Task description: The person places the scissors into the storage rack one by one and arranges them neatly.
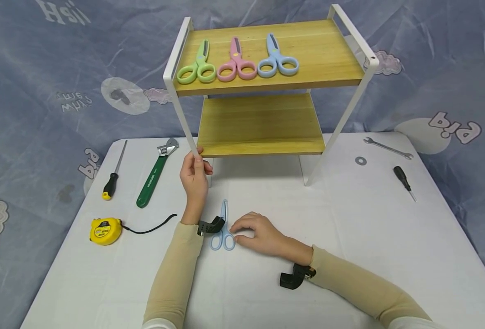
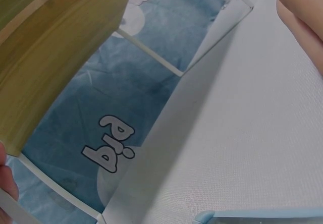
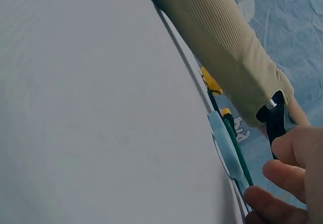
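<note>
My left hand (image 1: 194,180) grips the front left leg of a white-framed shelf rack (image 1: 184,116), just at the corner of its lower wooden board (image 1: 260,125). On the white table below lies a pair of light blue scissors (image 1: 224,210), blades pointing away. Beside its handle loops is my right hand (image 1: 260,235), thumb and fingers spread apart with nothing held between them. In the right wrist view the fingertips come close to the blue handle (image 3: 227,151). The left wrist camera partly covers these scissors in the head view.
The rack's top board carries green scissors (image 1: 201,61), pink scissors (image 1: 236,58) and blue scissors (image 1: 276,57). At left lie a screwdriver (image 1: 110,185), an adjustable wrench (image 1: 151,180) and a yellow tape measure (image 1: 105,231). At right are a spanner (image 1: 388,147), a washer (image 1: 360,161) and a small screwdriver (image 1: 402,178).
</note>
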A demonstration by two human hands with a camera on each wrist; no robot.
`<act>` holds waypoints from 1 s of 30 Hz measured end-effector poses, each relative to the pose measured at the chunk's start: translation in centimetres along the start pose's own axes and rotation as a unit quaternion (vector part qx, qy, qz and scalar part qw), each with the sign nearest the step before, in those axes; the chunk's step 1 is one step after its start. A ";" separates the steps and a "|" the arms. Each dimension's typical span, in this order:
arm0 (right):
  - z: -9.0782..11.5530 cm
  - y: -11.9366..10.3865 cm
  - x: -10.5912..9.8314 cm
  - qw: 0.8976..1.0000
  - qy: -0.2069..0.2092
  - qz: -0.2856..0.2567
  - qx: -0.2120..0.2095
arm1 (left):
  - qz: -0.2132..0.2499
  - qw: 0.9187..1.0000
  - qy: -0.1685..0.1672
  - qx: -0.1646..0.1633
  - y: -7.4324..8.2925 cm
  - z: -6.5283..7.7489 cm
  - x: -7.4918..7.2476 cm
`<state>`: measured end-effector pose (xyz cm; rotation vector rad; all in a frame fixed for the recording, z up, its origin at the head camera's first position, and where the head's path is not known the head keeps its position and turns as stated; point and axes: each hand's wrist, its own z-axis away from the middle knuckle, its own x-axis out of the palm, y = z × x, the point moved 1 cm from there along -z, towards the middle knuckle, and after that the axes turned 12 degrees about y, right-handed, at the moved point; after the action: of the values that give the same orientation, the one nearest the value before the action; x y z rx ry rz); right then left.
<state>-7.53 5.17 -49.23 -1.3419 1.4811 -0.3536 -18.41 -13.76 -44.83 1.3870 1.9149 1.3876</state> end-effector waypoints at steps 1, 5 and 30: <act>0.0 0.0 0.0 1.000 0.000 0.000 -0.002 | 0.000 1.000 0.000 0.001 0.0 0.0 0.0; 0.1 -0.1 0.1 1.000 -0.009 0.010 -0.016 | 0.001 1.000 -0.002 0.008 -0.3 0.0 0.0; 1.3 -1.5 0.4 0.946 -0.179 0.232 -0.141 | 0.017 1.000 -0.005 0.017 -0.2 0.0 0.0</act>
<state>-5.54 4.89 -48.78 -1.1491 1.5123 0.4013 -18.49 -13.80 -45.02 1.4468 1.9263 1.3671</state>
